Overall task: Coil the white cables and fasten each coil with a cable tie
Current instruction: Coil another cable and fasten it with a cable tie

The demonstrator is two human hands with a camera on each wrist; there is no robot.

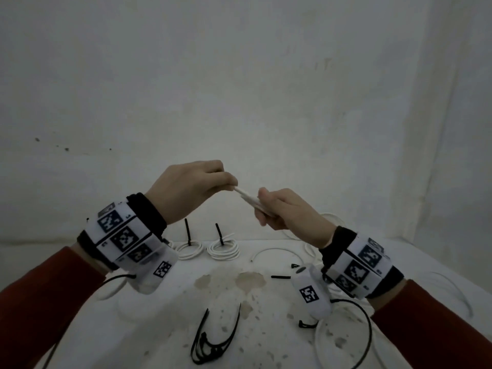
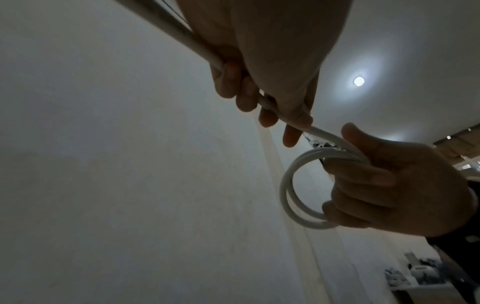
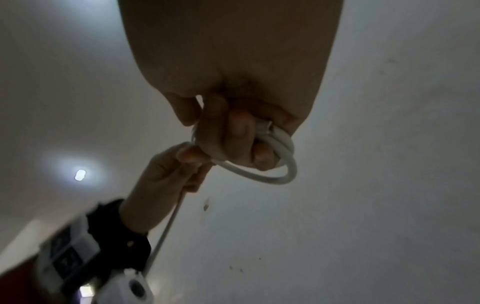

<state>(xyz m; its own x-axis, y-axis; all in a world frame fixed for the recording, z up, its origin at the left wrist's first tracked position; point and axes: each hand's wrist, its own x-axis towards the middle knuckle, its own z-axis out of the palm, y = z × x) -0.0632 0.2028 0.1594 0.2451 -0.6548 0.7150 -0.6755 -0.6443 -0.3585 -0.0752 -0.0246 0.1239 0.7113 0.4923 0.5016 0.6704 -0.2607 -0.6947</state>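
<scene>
Both hands are raised above the table, close together. My right hand [image 1: 269, 209] grips a small coil of white cable [image 2: 293, 195], two loops of it showing in the left wrist view and again as the coil [image 3: 283, 164] in the right wrist view. My left hand [image 1: 226, 179] pinches the free run of the same cable [image 2: 182, 39] just before it meets the coil. Two finished coils [image 1: 189, 250] [image 1: 223, 250], each with a black cable tie standing up from it, lie at the back of the table.
Loose black cable ties [image 1: 213, 339] lie near the front of the white, stained table [image 1: 159, 328]. More loose white cable [image 1: 277, 253] lies at the middle right and front right [image 1: 327, 339]. A white cloth backdrop [image 1: 239, 89] closes off the far side.
</scene>
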